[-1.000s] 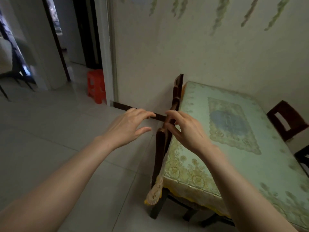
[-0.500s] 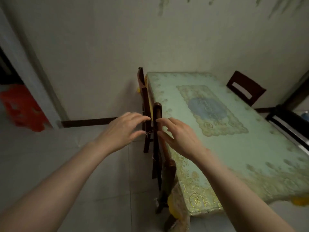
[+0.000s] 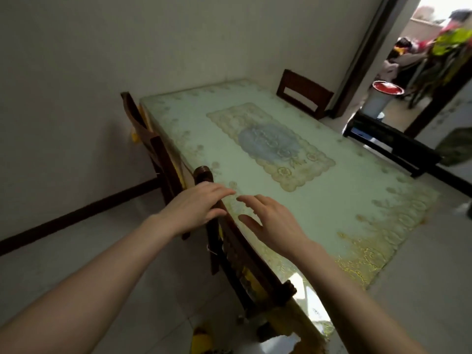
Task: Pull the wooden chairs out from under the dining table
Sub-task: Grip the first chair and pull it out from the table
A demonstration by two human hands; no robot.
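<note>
The left hand (image 3: 196, 208) lies across the top rail of the near dark carved wooden chair (image 3: 245, 251), fingers straight, curled round nothing. The right hand (image 3: 273, 221) hovers spread, fingers straight, above the dining table with its glossy pale green, gold-patterned cloth (image 3: 306, 200); contact cannot be told. The chair's seat and legs are hidden under the table edge. A second dark wooden chair (image 3: 150, 139) stands tucked in beyond it, near the wall. A third slatted dark chair back (image 3: 304, 93) shows at the far end. Pale tiled floor (image 3: 89, 238) lies open to the left.
</note>
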